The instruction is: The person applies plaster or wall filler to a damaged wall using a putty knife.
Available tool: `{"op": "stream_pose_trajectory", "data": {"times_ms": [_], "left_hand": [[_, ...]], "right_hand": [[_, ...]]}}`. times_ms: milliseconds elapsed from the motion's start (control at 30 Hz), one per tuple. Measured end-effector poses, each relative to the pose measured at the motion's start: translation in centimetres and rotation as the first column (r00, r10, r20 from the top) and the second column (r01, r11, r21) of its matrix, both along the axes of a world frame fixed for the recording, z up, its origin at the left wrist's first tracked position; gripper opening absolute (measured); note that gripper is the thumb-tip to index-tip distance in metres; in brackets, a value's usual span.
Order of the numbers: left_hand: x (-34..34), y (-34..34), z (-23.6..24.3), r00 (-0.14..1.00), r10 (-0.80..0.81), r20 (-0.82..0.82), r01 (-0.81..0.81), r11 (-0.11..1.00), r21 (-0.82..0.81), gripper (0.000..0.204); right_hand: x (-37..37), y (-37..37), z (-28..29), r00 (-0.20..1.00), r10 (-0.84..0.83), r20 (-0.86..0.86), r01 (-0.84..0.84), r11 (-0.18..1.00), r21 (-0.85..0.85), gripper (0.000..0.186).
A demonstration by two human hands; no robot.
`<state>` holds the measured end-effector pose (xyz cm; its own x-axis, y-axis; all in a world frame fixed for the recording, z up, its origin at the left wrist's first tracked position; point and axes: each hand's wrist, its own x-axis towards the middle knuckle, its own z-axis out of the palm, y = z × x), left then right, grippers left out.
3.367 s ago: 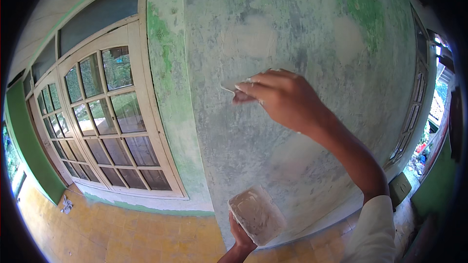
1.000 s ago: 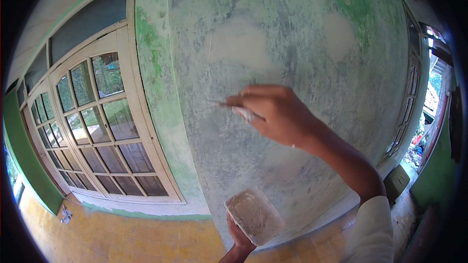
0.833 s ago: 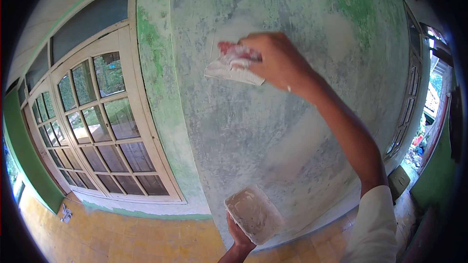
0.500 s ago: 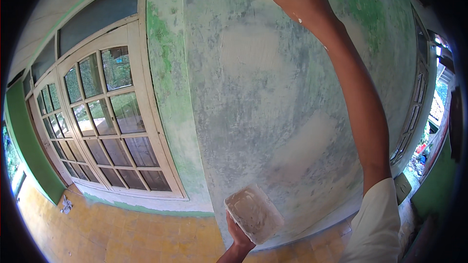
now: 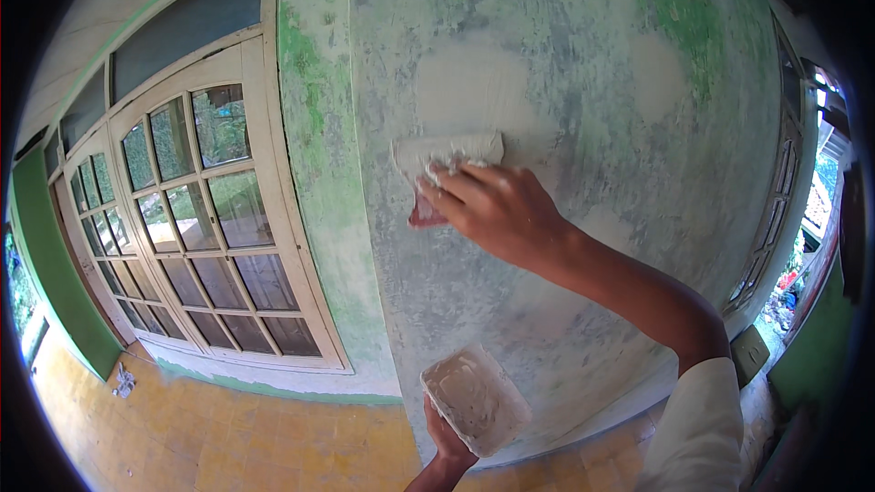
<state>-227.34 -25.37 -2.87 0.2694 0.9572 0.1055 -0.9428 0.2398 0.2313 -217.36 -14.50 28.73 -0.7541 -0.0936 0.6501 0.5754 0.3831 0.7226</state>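
My right hand [image 5: 497, 205] is closed on a putty-smeared scraper [image 5: 456, 146], its fingers coated white. The scraper's wide pale edge lies against the patchy green and grey wall [image 5: 474, 282], just under a smooth off-white putty patch [image 5: 474, 91]. A dark red corner of the scraper shows below the fingers. Lower down, my left hand [image 5: 448, 437] grips a shallow rectangular tub [image 5: 522, 415] by its left side. White putty coats the inside of the tub, which is tilted toward me.
White-framed glass-paned doors [image 5: 260, 328] stand to the left, next to a green pillar [image 5: 64, 273]. Below runs a yellow tiled floor [image 5: 273, 437] with a crumpled grey scrap [image 5: 124, 381] on it. A window [image 5: 775, 191] is at the far right.
My right hand has come down and left from the top of the view, bringing the scraper to the wall's middle. The left hand and the tub have stayed nearly still.
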Motion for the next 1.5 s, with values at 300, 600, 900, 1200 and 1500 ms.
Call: {"op": "stream_pose_trajectory", "data": {"times_ms": [300, 600, 900, 1200, 1500], "left_hand": [[0.2, 0.0, -0.3, 1.0, -0.005, -0.019, 0.005, 1.0, -0.001, 0.076], [0.5, 0.4, -0.3, 1.0, -0.013, -0.015, 0.013, 1.0, -0.003, 0.074], [1.0, 0.5, -0.1, 1.0, -0.001, -0.017, 0.001, 1.0, 0.013, 0.073], [0.8, 0.3, 0.3, 0.998, -0.055, 0.005, 0.055, 0.998, 0.026, 0.075], [1.2, 0.3, 0.0, 0.997, -0.078, 0.001, 0.078, 0.997, 0.015, 0.077]], "right_hand": [[5.9, -0.7, 9.1, 0.947, -0.089, -0.308, -0.098, 0.834, -0.542, 0.025], [9.4, 0.6, 20.1, 0.913, -0.199, -0.355, 0.134, 0.971, -0.199, 0.02], [9.6, 1.8, 17.1, 0.942, 0.04, -0.333, 0.1, 0.915, 0.392, 0.037], [8.4, 1.5, 1.3, 0.976, -0.114, -0.184, 0.144, 0.977, 0.157, 0.037], [7.5, -2.8, 5.2, 0.972, -0.035, -0.232, 0.073, 0.985, 0.156, 0.037]]}}
